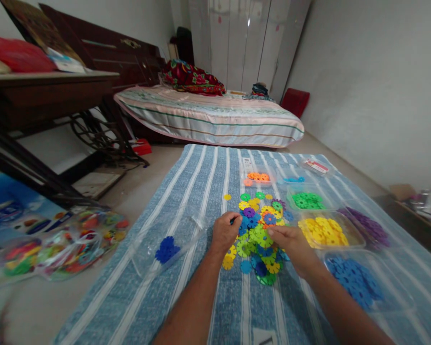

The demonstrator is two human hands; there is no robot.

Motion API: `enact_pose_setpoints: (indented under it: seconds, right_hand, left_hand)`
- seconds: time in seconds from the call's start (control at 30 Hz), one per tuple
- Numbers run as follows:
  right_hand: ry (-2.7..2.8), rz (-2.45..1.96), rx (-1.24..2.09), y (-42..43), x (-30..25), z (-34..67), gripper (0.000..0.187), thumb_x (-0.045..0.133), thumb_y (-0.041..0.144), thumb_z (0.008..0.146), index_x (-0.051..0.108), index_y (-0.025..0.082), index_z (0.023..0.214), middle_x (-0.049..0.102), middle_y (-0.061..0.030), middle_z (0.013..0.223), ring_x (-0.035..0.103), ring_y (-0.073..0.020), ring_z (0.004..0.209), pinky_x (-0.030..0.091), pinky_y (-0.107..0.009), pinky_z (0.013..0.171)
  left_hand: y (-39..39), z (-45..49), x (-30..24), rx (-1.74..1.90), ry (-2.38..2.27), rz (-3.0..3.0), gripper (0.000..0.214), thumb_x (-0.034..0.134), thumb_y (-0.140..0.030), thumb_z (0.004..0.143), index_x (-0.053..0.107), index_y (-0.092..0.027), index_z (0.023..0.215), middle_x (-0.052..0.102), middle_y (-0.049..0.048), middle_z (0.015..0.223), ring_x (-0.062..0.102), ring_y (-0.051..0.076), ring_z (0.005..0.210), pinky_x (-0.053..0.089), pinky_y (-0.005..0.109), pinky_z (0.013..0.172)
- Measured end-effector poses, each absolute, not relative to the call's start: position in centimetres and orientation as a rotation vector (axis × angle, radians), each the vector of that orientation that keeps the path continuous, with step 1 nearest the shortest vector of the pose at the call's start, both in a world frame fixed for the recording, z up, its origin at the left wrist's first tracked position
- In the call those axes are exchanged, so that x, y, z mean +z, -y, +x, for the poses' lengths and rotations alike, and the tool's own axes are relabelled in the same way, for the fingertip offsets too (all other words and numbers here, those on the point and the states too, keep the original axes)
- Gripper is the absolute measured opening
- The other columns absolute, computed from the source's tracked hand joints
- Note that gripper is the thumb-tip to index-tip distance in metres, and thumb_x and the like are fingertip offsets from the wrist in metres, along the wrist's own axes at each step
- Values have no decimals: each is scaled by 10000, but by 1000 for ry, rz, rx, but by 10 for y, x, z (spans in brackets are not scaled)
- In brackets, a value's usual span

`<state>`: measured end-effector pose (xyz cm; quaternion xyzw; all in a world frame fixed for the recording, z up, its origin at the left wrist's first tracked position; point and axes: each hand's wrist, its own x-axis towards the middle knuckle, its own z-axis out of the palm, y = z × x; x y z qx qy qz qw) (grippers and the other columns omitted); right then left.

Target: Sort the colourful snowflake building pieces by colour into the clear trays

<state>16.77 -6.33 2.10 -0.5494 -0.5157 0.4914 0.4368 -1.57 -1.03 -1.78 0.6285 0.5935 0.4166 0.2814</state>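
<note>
A heap of mixed plastic snowflake discs in green, yellow, blue and purple lies on a blue striped cloth. My left hand rests at the heap's left edge, fingers curled and pinched on a blue disc. My right hand lies over the heap's right side, fingers bent onto the green and blue discs; what it grips is hidden. A clear tray to the left holds a few blue discs.
Clear trays to the right hold sorted discs: orange, green, yellow, purple, blue. Bags of coloured discs lie on the floor at left. A mattress and a sewing table stand behind.
</note>
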Motion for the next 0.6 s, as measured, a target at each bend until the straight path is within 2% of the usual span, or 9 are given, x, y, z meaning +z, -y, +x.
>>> enact_pose_setpoints:
  seconds: [0.1, 0.23, 0.33, 0.4, 0.47, 0.6]
  right_hand:
    - [1277, -1371, 1307, 63, 20, 167, 463, 647, 605, 657, 673, 145, 619, 570, -17, 581, 475, -133, 568, 392, -250, 546]
    - [1357, -1405, 1196, 61, 19, 164, 410, 625, 552, 691, 633, 157, 580, 505, 10, 543, 421, -117, 548, 340, -238, 517]
    - [1402, -1430, 1106, 61, 20, 159, 372, 623, 510, 695, 626, 162, 564, 467, 25, 512, 397, -109, 527, 323, -234, 497]
    - [1377, -1438, 1062, 62, 19, 156, 352, 631, 502, 690, 663, 161, 605, 502, 18, 528, 432, -119, 536, 357, -237, 506]
    - [1303, -1412, 1058, 63, 17, 154, 349, 640, 503, 691, 704, 159, 689, 559, 2, 580, 494, -139, 574, 414, -252, 540]
    - [1156, -1344, 1065, 67, 11, 152, 368, 646, 507, 708, 725, 160, 799, 615, -16, 654, 553, -165, 636, 469, -285, 602]
  left_hand:
    - [11, -16, -19, 1120, -1584, 1696, 188, 515, -257, 797, 692, -203, 766, 716, 7, 804, 644, 156, 778, 494, 266, 778]
    - [13, -15, -16, 1135, -1584, 1711, 185, 507, -236, 809, 683, -200, 766, 710, 21, 812, 647, 157, 800, 493, 275, 797]
    - [18, -13, -6, 1224, -1576, 1819, 153, 533, -231, 804, 683, -203, 794, 714, 47, 903, 635, 180, 916, 459, 320, 905]
    - [24, -10, 4, 1257, -1521, 1897, 140, 553, -245, 804, 687, -205, 806, 717, 58, 935, 627, 193, 956, 429, 348, 955]
    - [30, -6, 15, 1219, -1411, 1902, 165, 546, -276, 817, 692, -201, 799, 724, 52, 895, 640, 184, 895, 455, 322, 905]
    - [44, 5, 28, 1075, -1247, 1822, 206, 528, -302, 810, 700, -188, 799, 702, 5, 738, 621, 137, 691, 479, 230, 669]
